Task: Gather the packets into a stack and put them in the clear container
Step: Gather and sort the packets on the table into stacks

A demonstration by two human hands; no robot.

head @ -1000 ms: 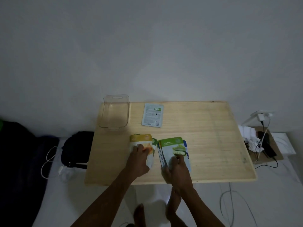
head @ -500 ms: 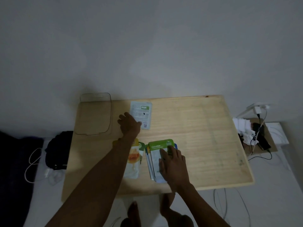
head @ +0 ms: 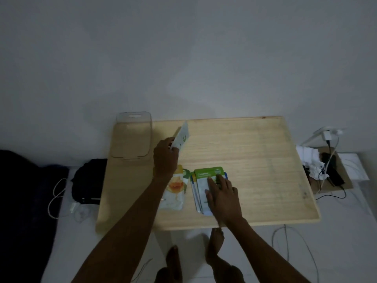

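Nearby, clear container (head: 132, 137), nothing visible inside

Pale wood table (head: 255, 160), green-topped packet (head: 208, 174), orange-and-white packet (head: 175, 188), clear container (head: 132, 137), black bag (head: 87, 182)

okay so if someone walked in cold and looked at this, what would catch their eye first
Probably the left hand, lifting a white packet tilted up off the wooden table, just right of the empty clear container. Next, the right hand pressing flat on a green-topped stack of packets near the front edge.
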